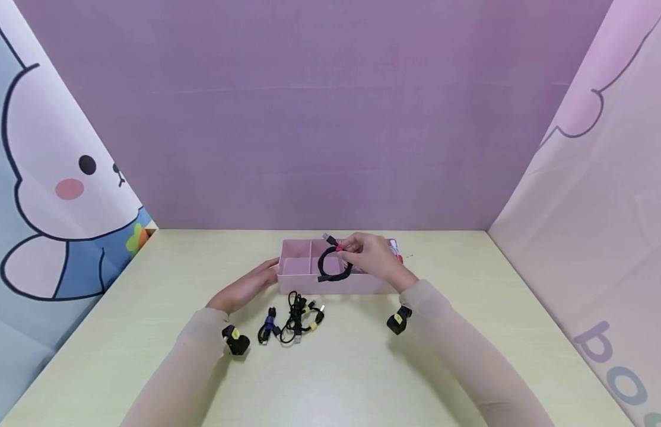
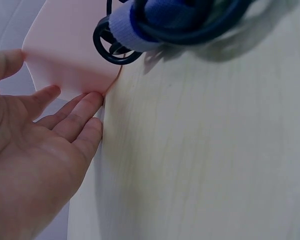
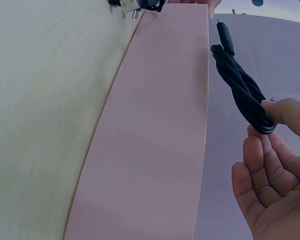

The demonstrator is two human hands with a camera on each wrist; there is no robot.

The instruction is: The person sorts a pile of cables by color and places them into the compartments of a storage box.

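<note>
A coiled black USB cable (image 1: pixel 329 276) with a red tie hangs over the pink divided box (image 1: pixel 336 287). My right hand (image 1: pixel 374 255) pinches it at the tied side between thumb and fingertips; in the right wrist view the cable (image 3: pixel 240 85) dangles beside the box's long front wall. At the box's left end, my left hand (image 1: pixel 250 287) touches the wall with extended fingertips, as the left wrist view of that hand (image 2: pixel 45 140) also shows. In front of the box lie a black cable with a purple tie (image 1: pixel 269 323) and some black cables with yellow ties (image 1: pixel 295 320).
Items with white and red parts (image 1: pixel 397 250) sit in the box's right end, partly hidden behind my right hand. The box stands on a pale wooden table (image 1: pixel 330 373). A purple backdrop (image 1: pixel 330 118) rises at its far edge, with printed cloths on both sides.
</note>
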